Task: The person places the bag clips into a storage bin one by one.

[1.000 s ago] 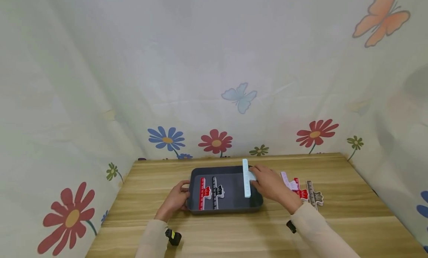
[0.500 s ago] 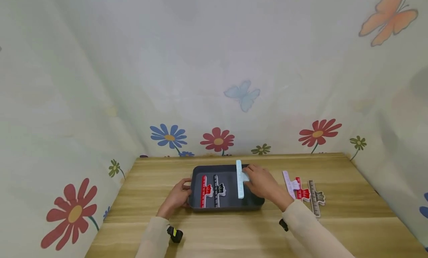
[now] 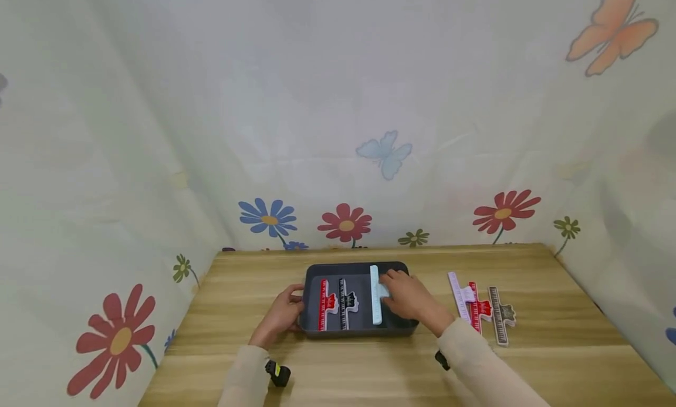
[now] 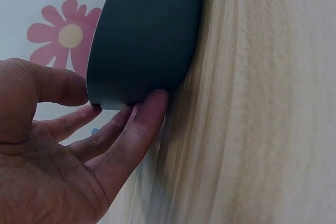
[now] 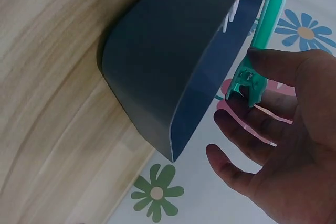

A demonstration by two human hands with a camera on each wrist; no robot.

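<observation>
My left hand [image 3: 283, 309] holds the left end of a dark grey rectangular tray [image 3: 364, 333]; in the left wrist view, thumb and fingertips touch the tray wall [image 4: 142, 40]. With my right hand [image 3: 409, 294] I pinch the handle of a light blue bag clip [image 3: 376, 301] over the tray's right half. It looks green in the right wrist view, where the clip [image 5: 268, 19] is between thumb and fingers near the rim. A red clip [image 3: 324, 307] and a black clip [image 3: 344, 307] lie side by side in the tray's left half.
To the right of the tray on the wooden table [image 3: 348, 372] lie a lilac clip [image 3: 458, 295], another red clip [image 3: 477, 310] and a grey-brown clip [image 3: 499, 316]. A pale curtain [image 3: 296, 102] with flowers and butterflies stands behind the table.
My right hand has brought the light blue clip leftward and then lower over the tray. The left hand has stayed at the tray's left end. The view has shifted slightly.
</observation>
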